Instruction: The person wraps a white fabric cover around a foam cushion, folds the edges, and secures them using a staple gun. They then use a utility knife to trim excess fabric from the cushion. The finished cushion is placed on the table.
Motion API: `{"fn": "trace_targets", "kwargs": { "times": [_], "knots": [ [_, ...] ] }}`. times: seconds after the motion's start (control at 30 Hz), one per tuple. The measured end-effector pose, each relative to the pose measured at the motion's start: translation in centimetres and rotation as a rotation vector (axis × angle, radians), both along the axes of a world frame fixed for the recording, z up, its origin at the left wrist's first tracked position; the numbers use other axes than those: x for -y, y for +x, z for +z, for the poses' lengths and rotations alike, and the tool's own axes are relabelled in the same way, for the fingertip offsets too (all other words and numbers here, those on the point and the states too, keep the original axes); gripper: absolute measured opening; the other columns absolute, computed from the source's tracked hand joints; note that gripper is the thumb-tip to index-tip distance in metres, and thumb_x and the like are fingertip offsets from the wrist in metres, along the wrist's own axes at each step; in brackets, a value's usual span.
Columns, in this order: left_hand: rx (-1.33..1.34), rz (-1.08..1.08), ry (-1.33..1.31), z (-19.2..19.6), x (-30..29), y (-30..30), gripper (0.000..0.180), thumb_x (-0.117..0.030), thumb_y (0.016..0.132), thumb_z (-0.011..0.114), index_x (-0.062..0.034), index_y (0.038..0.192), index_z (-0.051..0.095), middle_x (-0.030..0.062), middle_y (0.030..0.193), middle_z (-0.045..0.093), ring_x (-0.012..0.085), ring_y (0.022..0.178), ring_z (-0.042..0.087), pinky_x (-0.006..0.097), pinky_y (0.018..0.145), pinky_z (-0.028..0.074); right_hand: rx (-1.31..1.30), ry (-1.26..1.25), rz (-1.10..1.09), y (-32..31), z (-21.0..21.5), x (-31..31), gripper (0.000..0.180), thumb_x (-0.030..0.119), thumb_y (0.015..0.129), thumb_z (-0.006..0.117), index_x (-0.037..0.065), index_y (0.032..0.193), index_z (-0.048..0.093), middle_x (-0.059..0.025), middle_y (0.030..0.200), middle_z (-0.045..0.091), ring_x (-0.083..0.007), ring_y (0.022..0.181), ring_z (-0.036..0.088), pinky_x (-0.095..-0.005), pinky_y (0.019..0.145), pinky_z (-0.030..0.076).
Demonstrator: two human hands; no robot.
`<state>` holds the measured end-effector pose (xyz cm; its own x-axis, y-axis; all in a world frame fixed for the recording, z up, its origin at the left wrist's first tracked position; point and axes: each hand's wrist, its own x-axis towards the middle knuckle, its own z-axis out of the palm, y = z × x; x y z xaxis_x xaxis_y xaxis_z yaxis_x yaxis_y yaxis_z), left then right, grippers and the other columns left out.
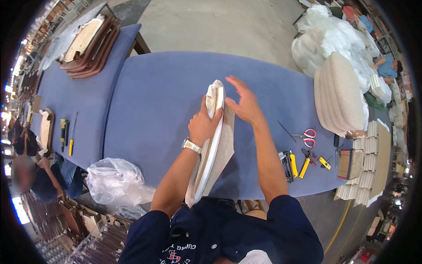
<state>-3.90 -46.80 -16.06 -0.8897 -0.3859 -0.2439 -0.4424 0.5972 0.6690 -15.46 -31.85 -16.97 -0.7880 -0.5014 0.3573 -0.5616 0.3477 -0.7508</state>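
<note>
While it stands on edge on the blue tabletop (167, 92), the seat panel (211, 145) shows a white rim, a thin wooden strip and a beige fabric cover bunched at its top end. It leans from the person's waist up toward the middle of the tabletop.

Scissors (309, 137), a stapler (288, 165) and a yellow-handled tool (305, 166) lie to the right, near a stack of 4 or so beige cushions (343, 94). A clear plastic bag (115, 181) hangs off the near edge on the left. Concrete floor lies beyond.

The left hand (203, 125) is closed around the panel's upper edge, thumb on the fabric. The right hand (244, 102) lies open, fingers spread, flat against the panel's right face near the top.
</note>
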Motion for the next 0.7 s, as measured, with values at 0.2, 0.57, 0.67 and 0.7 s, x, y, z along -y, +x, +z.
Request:
{"fn": "trace_targets", "kwargs": {
  "times": [0.2, 0.57, 0.67, 0.7],
  "knots": [
    [-0.332, 0.037, 0.230, -3.0, -2.4, 0.5, 0.071, -0.045, 0.104, 0.051, 0.0006, 0.157, 0.034, 0.0292, 0.148, 0.050, 0.0449, 0.132, 0.055, 0.048, 0.107, 0.047, 0.291, 0.040, -0.053, -2.0, -0.1, 2.4, 0.026, 0.014, 0.093, 0.070, 0.002, 0.116, 0.073, -0.0120, 0.125, 0.073, -0.0250, 0.104, 0.072, -0.0343, 0.091, 0.058],
    [-0.307, -0.125, 0.288, -1.7, 3.4, -4.7, 0.065, -0.025, 0.094, 0.071, 0.0012, 0.148, 0.048, 0.0257, 0.153, 0.048, 0.0397, 0.130, 0.058, 0.043, 0.103, 0.052, 0.427, 0.074, -0.225, -3.4, 0.3, 4.9, 0.017, 0.014, 0.099, 0.069, -0.002, 0.103, 0.076, -0.0039, 0.088, 0.075, -0.0073, 0.079, 0.062, -0.0247, 0.075, 0.052],
    [-0.335, -0.148, 0.282, -1.5, 4.1, -4.1, 0.069, -0.025, 0.087, 0.079, 0.0019, 0.145, 0.052, 0.0239, 0.148, 0.053, 0.0380, 0.129, 0.060, 0.043, 0.103, 0.052, 0.402, 0.005, -0.281, -3.7, -1.2, 6.2, 0.017, 0.016, 0.097, 0.072, 0.000, 0.099, 0.076, -0.0065, 0.082, 0.074, -0.0114, 0.071, 0.064, -0.0271, 0.069, 0.052],
    [-0.345, -0.141, 0.290, -1.1, 4.2, -3.8, 0.069, -0.025, 0.086, 0.080, 0.0023, 0.143, 0.053, 0.0231, 0.146, 0.056, 0.0376, 0.129, 0.060, 0.043, 0.102, 0.052, 0.406, -0.054, -0.313, -3.5, -1.8, 6.6, 0.017, 0.017, 0.096, 0.072, 0.000, 0.097, 0.075, -0.0081, 0.080, 0.074, -0.0134, 0.068, 0.065, -0.0283, 0.067, 0.052]
  ]
}}
